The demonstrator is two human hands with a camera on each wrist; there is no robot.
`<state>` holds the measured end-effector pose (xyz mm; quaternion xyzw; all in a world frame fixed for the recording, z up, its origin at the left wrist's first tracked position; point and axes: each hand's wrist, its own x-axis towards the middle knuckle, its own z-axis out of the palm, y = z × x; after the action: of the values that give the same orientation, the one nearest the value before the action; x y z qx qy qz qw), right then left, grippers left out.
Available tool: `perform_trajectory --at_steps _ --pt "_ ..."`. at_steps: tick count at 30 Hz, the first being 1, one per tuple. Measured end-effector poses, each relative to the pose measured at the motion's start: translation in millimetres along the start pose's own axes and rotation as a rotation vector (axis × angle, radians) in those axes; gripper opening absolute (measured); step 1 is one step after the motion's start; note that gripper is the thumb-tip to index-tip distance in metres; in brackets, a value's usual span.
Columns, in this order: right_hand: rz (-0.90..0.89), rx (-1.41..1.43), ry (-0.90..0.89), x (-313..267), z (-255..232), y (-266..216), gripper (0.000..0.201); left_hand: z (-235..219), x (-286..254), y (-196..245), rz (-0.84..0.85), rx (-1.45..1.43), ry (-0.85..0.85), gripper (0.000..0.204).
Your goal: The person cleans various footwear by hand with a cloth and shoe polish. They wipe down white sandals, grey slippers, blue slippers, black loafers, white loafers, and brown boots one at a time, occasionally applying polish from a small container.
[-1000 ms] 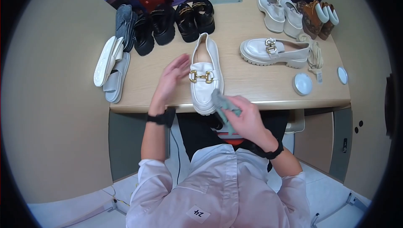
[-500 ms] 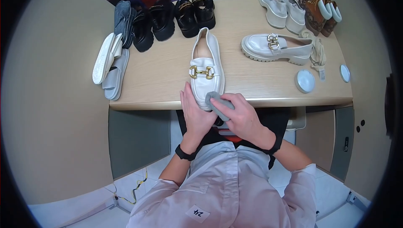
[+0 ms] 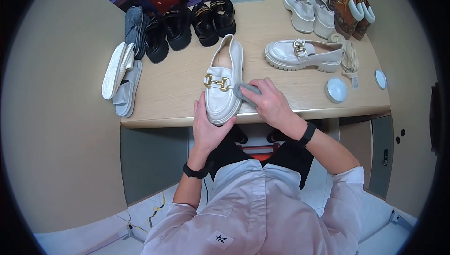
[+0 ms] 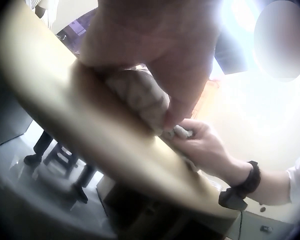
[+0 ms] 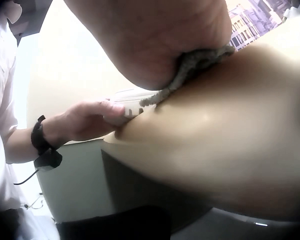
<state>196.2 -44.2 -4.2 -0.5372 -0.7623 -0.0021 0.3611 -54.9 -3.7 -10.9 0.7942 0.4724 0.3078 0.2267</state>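
Observation:
A white loafer (image 3: 218, 102) with a gold buckle lies near the table's front edge, its toe towards the person. Around the toe, the left hand (image 3: 209, 130) grips the shoe, thumb on one side and fingers on the other. The right hand (image 3: 274, 107) pinches a folded grey-green cloth (image 3: 246, 93) against the shoe's right side, just below the buckle. In the right wrist view the cloth (image 5: 190, 67) shows under the palm, and the left hand (image 5: 85, 120) holds the toe end. The left wrist view shows the right hand (image 4: 207, 147) beyond the shoe.
A second white loafer (image 3: 304, 55) lies right of centre, beside beige laces or cloth (image 3: 350, 60). A round white dish (image 3: 336, 90) and a small disc (image 3: 380, 79) are at the right. Black shoes (image 3: 178, 27), slippers (image 3: 127, 88), white shoes (image 3: 300, 11) and brown boots (image 3: 347, 15) line the back and left.
The left hand has come from beside the shoe to its toe and grips it. The cloth in the right hand has moved from the toe up along the shoe's right side. The shoe has turned slightly.

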Motion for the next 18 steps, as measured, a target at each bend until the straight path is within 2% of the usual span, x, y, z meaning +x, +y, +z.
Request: perform_trajectory --at_steps 4,8,13,16,18 --pt "0.082 -0.083 0.045 11 12 18 0.051 -3 -1 -8 0.005 -0.005 -0.012 0.111" --pt "0.168 0.006 0.118 27 19 20 0.050 -5 0 -6 -0.038 -0.050 -0.030 0.110" --pt "0.236 0.029 0.174 46 22 23 0.050 -6 0 -8 0.000 -0.029 -0.017 0.110" --pt "0.295 0.055 0.176 63 16 36 0.048 -4 0 -7 0.024 -0.002 -0.009 0.110" --pt "0.398 0.085 0.254 86 -5 38 0.047 -4 0 -8 0.024 0.003 -0.009 0.111"
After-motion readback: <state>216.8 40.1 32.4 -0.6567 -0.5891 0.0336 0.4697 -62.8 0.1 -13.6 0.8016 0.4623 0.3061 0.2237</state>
